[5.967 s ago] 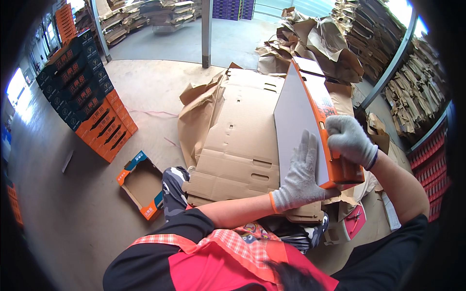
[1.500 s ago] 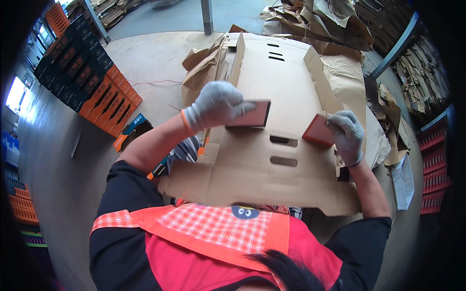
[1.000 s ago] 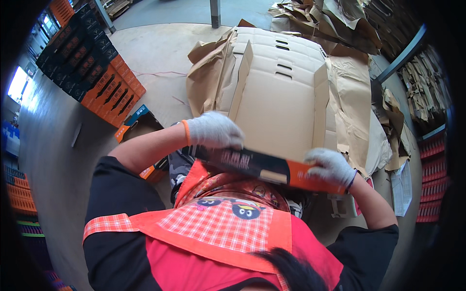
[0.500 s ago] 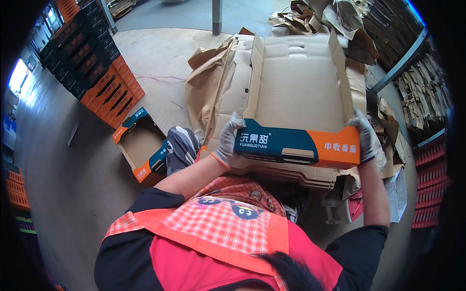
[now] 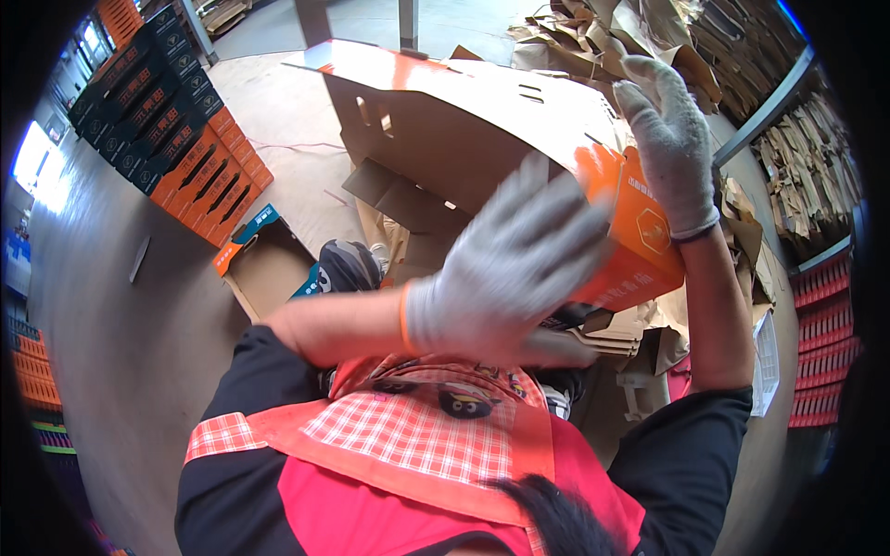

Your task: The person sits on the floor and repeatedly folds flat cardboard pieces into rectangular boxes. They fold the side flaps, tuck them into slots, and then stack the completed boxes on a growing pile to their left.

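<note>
A partly folded cardboard box (image 5: 422, 134) is tilted up in front of me, its brown inside facing left. Its near right corner (image 5: 642, 227) is orange, while the upper face is washed out by glare. My left hand (image 5: 514, 269), in a grey-white work glove, is stretched flat in front of this corner; motion blurs its fingers, and whether it touches is unclear. Beside the orange end, my gloved right hand (image 5: 669, 153) points upward with fingers spread, its palm next to the box edge. Neither hand grips the box.
A folded open tray box (image 5: 269, 269) lies on the floor at left, near my knee. Behind it rises a tall stack of green and orange boxes (image 5: 185, 139). Flattened cardboard (image 5: 612, 338) lies under the work. Crumpled brown paper (image 5: 575, 42) and red crates (image 5: 823, 338) are at right.
The box has been turned and tipped up from lying level on the cardboard stack. My left hand has let go and swung right; my right hand has released its edge and moved up.
</note>
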`<state>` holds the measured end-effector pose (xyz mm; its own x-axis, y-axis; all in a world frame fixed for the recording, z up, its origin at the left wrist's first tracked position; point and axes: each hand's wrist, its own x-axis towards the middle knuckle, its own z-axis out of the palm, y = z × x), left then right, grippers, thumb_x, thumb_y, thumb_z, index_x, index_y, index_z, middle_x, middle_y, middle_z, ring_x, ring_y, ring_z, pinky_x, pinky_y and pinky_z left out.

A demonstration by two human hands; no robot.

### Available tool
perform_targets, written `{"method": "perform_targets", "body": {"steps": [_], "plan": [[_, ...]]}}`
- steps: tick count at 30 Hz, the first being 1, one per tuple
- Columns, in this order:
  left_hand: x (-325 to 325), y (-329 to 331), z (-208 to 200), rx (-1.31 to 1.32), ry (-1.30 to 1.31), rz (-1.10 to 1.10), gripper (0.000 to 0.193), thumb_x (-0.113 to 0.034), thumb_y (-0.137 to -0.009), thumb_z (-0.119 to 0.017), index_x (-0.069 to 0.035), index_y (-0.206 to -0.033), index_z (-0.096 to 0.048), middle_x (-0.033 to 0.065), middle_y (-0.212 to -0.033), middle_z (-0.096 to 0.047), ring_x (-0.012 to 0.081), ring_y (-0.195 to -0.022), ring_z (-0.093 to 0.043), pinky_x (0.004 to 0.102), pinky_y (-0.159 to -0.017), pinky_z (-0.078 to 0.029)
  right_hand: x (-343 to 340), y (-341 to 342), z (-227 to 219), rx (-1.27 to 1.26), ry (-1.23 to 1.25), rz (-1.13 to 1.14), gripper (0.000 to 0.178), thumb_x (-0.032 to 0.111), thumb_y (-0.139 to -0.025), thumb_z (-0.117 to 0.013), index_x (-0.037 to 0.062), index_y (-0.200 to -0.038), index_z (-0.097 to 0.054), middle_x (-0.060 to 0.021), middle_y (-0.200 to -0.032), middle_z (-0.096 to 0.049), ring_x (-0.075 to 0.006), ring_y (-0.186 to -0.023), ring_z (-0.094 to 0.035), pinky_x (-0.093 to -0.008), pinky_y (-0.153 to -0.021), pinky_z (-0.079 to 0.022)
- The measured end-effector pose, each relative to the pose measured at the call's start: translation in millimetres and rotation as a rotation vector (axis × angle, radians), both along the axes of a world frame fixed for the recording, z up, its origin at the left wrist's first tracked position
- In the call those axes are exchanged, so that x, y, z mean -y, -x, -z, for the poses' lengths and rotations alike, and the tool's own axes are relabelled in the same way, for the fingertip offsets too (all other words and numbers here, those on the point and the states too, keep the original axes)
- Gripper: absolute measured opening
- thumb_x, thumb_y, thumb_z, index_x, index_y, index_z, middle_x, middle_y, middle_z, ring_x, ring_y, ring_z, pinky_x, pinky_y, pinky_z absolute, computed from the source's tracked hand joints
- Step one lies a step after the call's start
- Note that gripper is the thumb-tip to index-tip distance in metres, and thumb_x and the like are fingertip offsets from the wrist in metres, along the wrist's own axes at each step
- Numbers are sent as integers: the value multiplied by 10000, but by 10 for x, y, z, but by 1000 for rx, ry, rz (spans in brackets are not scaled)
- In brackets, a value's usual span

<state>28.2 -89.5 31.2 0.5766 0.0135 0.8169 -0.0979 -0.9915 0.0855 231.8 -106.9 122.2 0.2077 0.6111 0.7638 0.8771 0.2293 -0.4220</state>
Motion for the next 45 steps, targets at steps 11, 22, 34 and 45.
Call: {"method": "perform_targets", "body": {"steps": [11, 22, 34, 45], "plan": [[-754, -861, -668, -404, 58, -102, 906, -878, -514, -595, -11, -749, -716, 178, -662, -659, 314, -634, -659, 388, -587, -510, 529, -452, -244, 239, 551, 159, 215, 172, -915, -556, 18, -797, -648, -137, -626, -612, -317, -625, -630, -407, -636, -492], [-513, -647, -455, -257, 110, -72, 894, -659, -607, -744, 74, -1088, -569, 236, -1098, -583, 351, -1006, -596, 411, -869, -485, -98, -516, 100, 306, 632, 122, 262, 262, -886, -567, 26, -828, -665, -198, -788, -646, -343, -777, -637, -366, -736, -502], [-885, 510, 226, -207, 182, 214, 1028, -531, -650, -802, 12, -1415, -381, 218, -1425, -438, 395, -1303, -436, 490, -1078, -342, -79, -617, 49, -97, 452, -271, 551, 263, -709, -714, -10, -1178, -622, -142, -1037, -705, -183, -878, -671, -291, -822, -529], [-150, 132, -308, -15, 27, 93, 699, -399, -577, -811, -49, -1143, -598, 121, -1178, -594, 293, -910, -590, 419, -736, -462, 420, -684, 2788, -669, 759, 225, 226, 148, -962, -517, 29, -1117, -631, -86, -1090, -646, -177, -946, -619, -329, -904, -497]]}}
